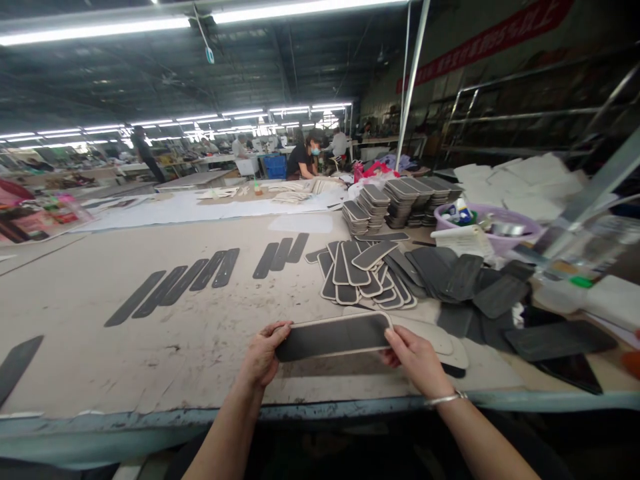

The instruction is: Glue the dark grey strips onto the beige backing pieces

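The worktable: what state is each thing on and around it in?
Left hand: closed on one panel end
Right hand: closed on the other end
Held panel: raised, dark face showing
Pale-rimmed panels: loosely heaped
Dark strips: flat, slanted
Panel stacks: standing
Purple basin: open, holding items
Overhead light: lit

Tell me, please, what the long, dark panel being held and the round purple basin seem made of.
The panel: perhaps leather or synthetic sheet, matt, from its dull, even face. The basin: probably plastic, smooth, from its evenly coloured rim.
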The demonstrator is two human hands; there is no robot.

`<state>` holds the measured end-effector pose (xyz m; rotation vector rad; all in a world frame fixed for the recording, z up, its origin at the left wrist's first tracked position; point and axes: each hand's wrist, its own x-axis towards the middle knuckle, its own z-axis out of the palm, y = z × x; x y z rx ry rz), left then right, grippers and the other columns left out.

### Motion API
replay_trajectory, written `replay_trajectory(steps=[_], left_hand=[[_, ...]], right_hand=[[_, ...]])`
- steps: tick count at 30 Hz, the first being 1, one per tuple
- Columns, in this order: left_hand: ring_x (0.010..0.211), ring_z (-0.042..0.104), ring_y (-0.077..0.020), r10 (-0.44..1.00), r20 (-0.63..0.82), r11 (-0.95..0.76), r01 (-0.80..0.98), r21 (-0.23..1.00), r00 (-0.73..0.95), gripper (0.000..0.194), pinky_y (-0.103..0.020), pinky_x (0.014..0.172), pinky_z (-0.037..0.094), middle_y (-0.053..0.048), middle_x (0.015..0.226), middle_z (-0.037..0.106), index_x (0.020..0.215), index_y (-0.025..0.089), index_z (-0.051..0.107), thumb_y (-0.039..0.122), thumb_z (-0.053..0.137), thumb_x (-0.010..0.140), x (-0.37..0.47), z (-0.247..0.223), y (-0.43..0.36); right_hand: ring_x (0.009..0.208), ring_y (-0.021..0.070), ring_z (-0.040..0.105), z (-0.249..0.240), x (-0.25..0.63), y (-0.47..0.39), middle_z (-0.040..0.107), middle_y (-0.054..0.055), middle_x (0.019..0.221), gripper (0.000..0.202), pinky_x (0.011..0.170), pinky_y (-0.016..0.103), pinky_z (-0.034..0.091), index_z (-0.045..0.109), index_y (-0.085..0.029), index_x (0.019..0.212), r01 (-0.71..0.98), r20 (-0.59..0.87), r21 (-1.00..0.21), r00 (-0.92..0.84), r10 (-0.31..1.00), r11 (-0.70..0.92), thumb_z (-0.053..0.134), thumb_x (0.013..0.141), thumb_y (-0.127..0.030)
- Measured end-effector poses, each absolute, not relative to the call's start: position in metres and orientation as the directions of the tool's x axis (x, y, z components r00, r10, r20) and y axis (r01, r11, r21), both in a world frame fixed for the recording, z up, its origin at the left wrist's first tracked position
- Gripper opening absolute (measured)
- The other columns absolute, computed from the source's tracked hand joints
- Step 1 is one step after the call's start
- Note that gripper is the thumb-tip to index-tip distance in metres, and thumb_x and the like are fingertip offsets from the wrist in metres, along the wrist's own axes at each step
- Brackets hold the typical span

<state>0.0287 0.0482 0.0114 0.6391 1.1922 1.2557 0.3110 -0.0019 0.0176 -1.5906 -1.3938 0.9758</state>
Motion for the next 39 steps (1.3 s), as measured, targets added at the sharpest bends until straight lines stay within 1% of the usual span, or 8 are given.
replay_trajectory(steps=[5,11,14,18,20,23,33,39], left_hand=[[0.060,0.059,-0.0124,0.932,-0.361,0.314,-0.439,0.842,-0.025,0.041,-0.022,0.055,0.047,-0.005,0.076,0.066,0.092,0.012,0.065,0.040,0.072,0.063,0.032,0.015,0.055],[0.087,0.064,-0.0172,0.939,-0.331,0.257,-0.453,0.854,-0.092,0.030,-0.028,0.075,0.049,-0.009,0.102,0.064,0.099,0.017,0.058,0.039,0.058,0.079,0.032,0.013,0.066],[0.086,0.064,-0.0174,0.948,-0.309,0.255,-0.407,0.877,-0.072,0.034,-0.028,0.076,0.049,-0.009,0.098,0.065,0.095,0.015,0.059,0.039,0.066,0.072,0.031,0.007,0.070],[0.082,0.064,-0.0164,0.965,-0.260,0.243,-0.293,0.925,-0.020,0.041,-0.026,0.075,0.047,-0.008,0.091,0.067,0.094,0.014,0.061,0.043,0.070,0.066,0.034,0.002,0.069],[0.079,0.064,-0.0159,0.967,-0.253,0.242,-0.253,0.937,-0.013,0.042,-0.026,0.073,0.046,-0.008,0.088,0.067,0.093,0.013,0.061,0.043,0.070,0.066,0.037,0.002,0.067],[0.076,0.063,-0.0154,0.969,-0.245,0.235,-0.212,0.949,-0.021,0.042,-0.025,0.070,0.046,-0.008,0.085,0.066,0.093,0.012,0.061,0.041,0.071,0.065,0.040,0.002,0.066],[0.070,0.062,-0.0153,0.975,-0.212,0.195,-0.185,0.963,-0.072,0.035,-0.025,0.067,0.045,-0.008,0.076,0.066,0.084,0.011,0.063,0.037,0.071,0.062,0.041,0.000,0.061],[0.071,0.063,-0.0156,0.978,-0.107,0.082,-0.143,0.986,-0.177,0.030,-0.025,0.065,0.046,-0.008,0.077,0.066,0.086,0.011,0.064,0.034,0.064,0.068,0.032,-0.003,0.061]], right_hand=[[0.040,0.0112,0.048,0.024,0.317,-0.002,0.059,0.000,0.055,0.035,0.042,0.023,0.039,0.050,-0.020,0.065,0.249,-0.102,-0.962,0.054,0.993,-0.112,0.049,0.078,-0.052],[0.060,0.0165,0.060,0.044,0.349,0.051,0.062,0.003,0.062,0.035,0.057,0.027,0.049,0.050,-0.020,0.081,0.048,-0.032,-0.998,0.292,0.956,-0.048,0.045,0.080,-0.055],[0.073,0.0210,0.064,0.047,0.370,0.073,0.067,0.011,0.083,0.052,0.068,0.035,0.051,0.049,-0.015,0.106,0.258,-0.020,-0.962,0.271,0.962,-0.092,0.041,0.079,-0.059],[0.102,0.0291,0.055,0.019,0.384,0.067,0.061,0.014,0.109,0.060,0.089,0.042,0.043,0.055,-0.014,0.115,0.881,0.114,-0.472,0.033,0.993,0.025,0.056,0.068,-0.053],[0.112,0.0291,0.049,-0.001,0.385,0.058,0.054,0.014,0.121,0.061,0.095,0.041,0.038,0.054,-0.014,0.119,0.953,0.072,-0.279,-0.104,0.992,0.120,0.057,0.068,-0.047],[0.110,0.0300,0.049,-0.020,0.385,0.051,0.051,0.013,0.123,0.061,0.094,0.040,0.039,0.054,-0.015,0.119,0.967,0.001,-0.194,-0.168,0.986,0.165,0.058,0.067,-0.047],[0.093,0.0349,0.056,-0.014,0.384,0.059,0.054,0.016,0.111,0.056,0.072,0.045,0.046,0.059,-0.021,0.104,0.984,0.098,-0.162,-0.061,0.993,0.077,0.061,0.060,-0.056],[0.090,0.0276,0.059,-0.009,0.384,0.058,0.063,0.009,0.100,0.032,0.080,0.041,0.047,0.061,-0.028,0.094,0.861,0.254,-0.429,-0.175,0.951,0.273,0.052,0.074,-0.052]])
